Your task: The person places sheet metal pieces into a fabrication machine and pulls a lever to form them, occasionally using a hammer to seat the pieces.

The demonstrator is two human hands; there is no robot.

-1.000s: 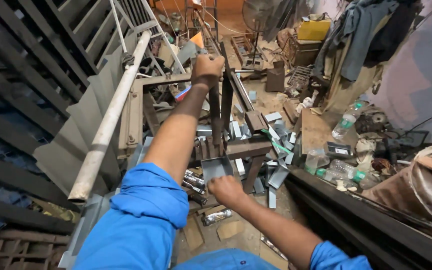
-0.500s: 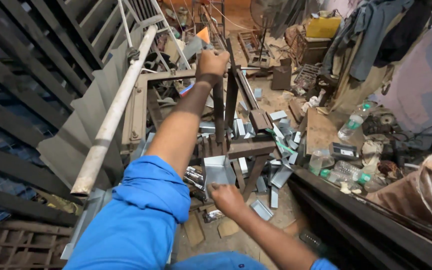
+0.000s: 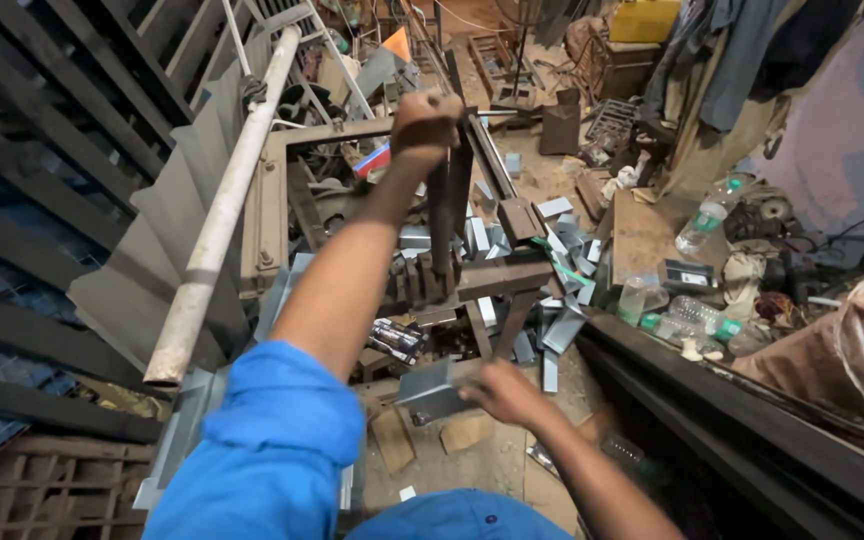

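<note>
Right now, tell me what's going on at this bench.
A person in blue sleeves is working a metal press. The left hand grips the top of its upright lever, arm stretched out. The right hand holds a bent grey sheet-metal piece low in front of the press. More cut pieces lie scattered around the press's base, a white pipe leans on the left, and plastic bottles sit among clutter on the right.

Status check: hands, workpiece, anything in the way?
Left hand gripping upright lever at top. Right hand holding grey metal piece low by the press. Cut metal pieces littered around.
</note>
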